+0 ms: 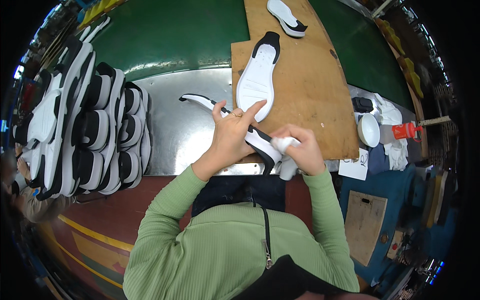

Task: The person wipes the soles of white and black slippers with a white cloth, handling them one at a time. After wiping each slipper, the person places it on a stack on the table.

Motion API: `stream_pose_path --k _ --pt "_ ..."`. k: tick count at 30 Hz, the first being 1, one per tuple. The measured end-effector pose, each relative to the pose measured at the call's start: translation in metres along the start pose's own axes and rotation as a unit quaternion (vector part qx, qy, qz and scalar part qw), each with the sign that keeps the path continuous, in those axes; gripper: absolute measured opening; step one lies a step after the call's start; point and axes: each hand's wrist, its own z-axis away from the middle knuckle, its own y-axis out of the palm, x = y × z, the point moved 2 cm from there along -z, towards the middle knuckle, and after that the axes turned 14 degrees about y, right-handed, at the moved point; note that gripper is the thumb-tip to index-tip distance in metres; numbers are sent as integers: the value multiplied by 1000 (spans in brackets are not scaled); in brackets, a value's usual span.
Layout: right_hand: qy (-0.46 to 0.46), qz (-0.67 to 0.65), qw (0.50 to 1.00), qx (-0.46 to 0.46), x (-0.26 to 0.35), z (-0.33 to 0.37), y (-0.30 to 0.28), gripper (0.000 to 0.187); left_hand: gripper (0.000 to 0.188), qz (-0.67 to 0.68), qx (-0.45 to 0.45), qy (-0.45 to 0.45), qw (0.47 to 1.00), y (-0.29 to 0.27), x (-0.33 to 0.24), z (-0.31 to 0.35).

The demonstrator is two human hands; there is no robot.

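A black-and-white shoe sole [260, 145] is held on its side over the table's near edge, its toe and heel ends slanting apart. My left hand [226, 136] grips it around the middle, with the index finger stretched out. Pinched in my right hand [306, 149] is a white cloth [287, 168], pressed against the sole's side near the end closest to me. Just beyond my hands, another sole [256, 80] lies with its white inner face up on a wooden board [305, 90]. Farther off, a third sole [286, 19] rests on the same board.
Tall stacks of similar soles [95, 130] crowd the metal tabletop [175, 120] at left. A green belt [175, 35] runs behind. At right are a white bowl [368, 130], a red bottle [403, 131], rags [397, 154] and a paper sheet [353, 169]. Another person [47, 207] is at far left.
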Motion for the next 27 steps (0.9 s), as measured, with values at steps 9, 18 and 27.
stream_pose_path --k 9,18,27 --pt "-150 130 979 -55 -40 14 -17 11 45 -40 67 21 997 -18 -4 -12" --pt "-86 -90 992 -34 -63 -1 -21 9 60 141 -92 -8 986 -185 -58 -21" --pt "-94 -108 990 -17 -69 -2 -26 9 39 -102 -669 -1 736 -358 -115 71"
